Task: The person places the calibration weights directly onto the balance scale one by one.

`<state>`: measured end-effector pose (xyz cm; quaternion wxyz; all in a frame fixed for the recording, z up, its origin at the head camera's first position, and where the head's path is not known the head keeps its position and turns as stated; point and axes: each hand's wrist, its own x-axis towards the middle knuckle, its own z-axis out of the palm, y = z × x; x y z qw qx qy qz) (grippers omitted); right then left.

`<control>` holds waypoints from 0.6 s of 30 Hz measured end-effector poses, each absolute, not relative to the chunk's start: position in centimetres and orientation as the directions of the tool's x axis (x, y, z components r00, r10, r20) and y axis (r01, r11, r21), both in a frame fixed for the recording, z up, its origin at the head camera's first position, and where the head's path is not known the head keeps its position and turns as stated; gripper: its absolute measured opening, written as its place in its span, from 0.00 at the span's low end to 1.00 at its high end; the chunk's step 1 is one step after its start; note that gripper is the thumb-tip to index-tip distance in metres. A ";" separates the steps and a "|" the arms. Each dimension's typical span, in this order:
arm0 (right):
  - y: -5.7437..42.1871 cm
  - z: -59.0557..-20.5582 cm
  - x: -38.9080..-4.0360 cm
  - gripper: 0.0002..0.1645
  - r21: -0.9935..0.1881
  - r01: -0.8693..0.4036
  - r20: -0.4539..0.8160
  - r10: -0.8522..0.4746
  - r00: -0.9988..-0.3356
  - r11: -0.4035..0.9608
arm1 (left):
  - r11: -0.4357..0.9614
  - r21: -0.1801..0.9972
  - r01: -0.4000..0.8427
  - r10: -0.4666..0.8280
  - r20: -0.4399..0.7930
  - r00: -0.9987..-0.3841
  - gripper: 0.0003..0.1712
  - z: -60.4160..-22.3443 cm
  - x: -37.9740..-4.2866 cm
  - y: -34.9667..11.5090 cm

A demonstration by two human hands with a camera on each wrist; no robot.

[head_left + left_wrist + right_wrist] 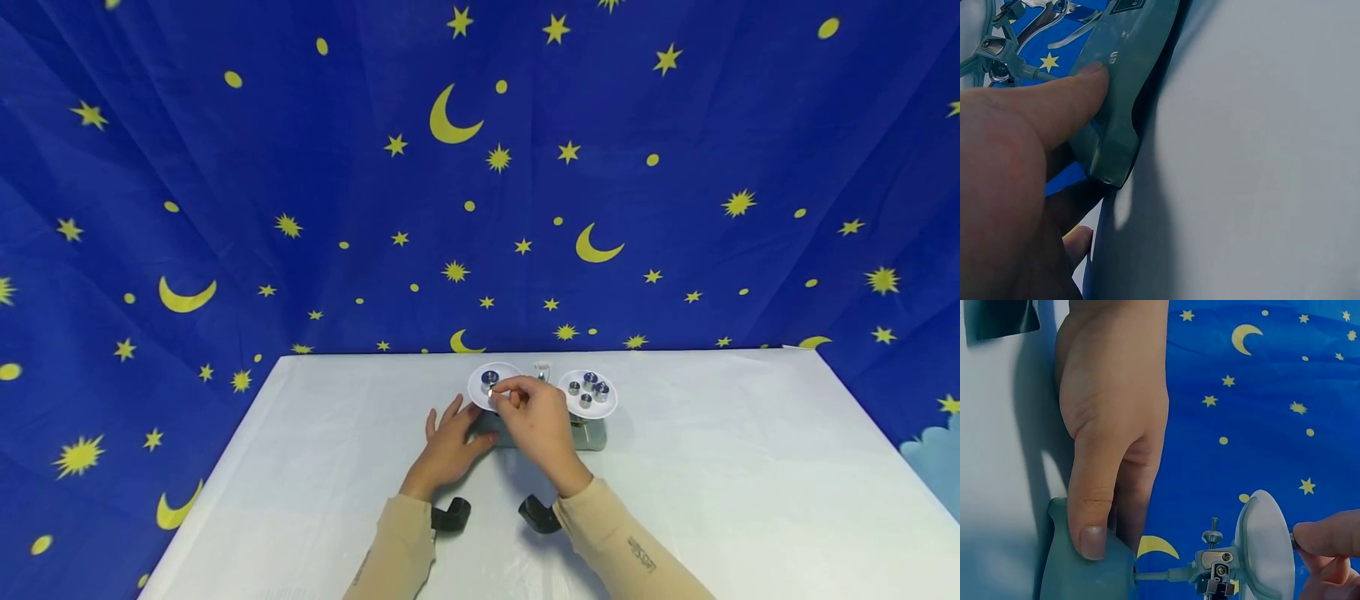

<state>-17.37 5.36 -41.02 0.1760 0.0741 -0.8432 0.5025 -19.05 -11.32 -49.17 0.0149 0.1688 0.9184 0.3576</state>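
A green balance scale (594, 436) with two white pans stands near the table's far side. My left hand (448, 450) grips the left end of its base. In the left wrist view the thumb (1079, 94) lies on the base's face, with the other fingers behind and partly hidden. Over the left pan (474, 390), my right hand (542, 423) pinches a small metal weight (491, 395) between thumb and forefinger, mostly covered by the fingertips. Right beside it a larger metal weight (490, 378) sits on that pan. Several metal weights (590, 380) stand on the right pan (607, 407).
The scale stands on a white-covered table (750, 467). Behind the table's far edge hangs a blue curtain (510, 192) with yellow stars and moons. Black curved pieces (538, 514) are worn at both wrists, under beige sleeves (622, 542).
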 end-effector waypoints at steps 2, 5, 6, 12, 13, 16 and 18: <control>5.4 -41.0 -17.4 0.03 -0.818 -0.301 0.371 0.049 -0.927 0.491 | 0.687 0.662 0.299 0.320 0.094 -0.943 0.37 -49.2 -19.1 -11.3; 5.3 -40.9 -17.4 0.03 -0.813 -0.297 0.366 0.043 -0.929 0.500 | 0.691 0.659 0.297 0.319 0.091 -0.943 0.37 -49.2 -19.1 -11.3; 5.3 -40.9 -17.4 0.03 -0.812 -0.296 0.364 0.041 -0.930 0.503 | 0.691 0.659 0.297 0.319 0.091 -0.944 0.37 -49.2 -19.1 -11.3; 5.2 -40.8 -17.5 0.02 -0.806 -0.287 0.353 0.031 -0.935 0.518 | 0.685 0.665 0.297 0.317 0.094 -0.944 0.36 -49.1 -19.1 -11.3; 5.2 -40.8 -17.5 0.02 -0.805 -0.286 0.352 0.029 -0.936 0.520 | 0.685 0.666 0.296 0.317 0.093 -0.944 0.36 -49.1 -19.1 -11.3; 5.2 -40.8 -17.5 0.02 -0.798 -0.283 0.348 0.023 -0.937 0.532 | 0.683 0.668 0.296 0.319 0.092 -0.943 0.36 -49.1 -19.0 -11.3; 5.2 -40.7 -17.5 0.03 -0.792 -0.283 0.348 0.019 -0.937 0.542 | 0.685 0.666 0.297 0.320 0.092 -0.943 0.36 -49.1 -19.0 -11.3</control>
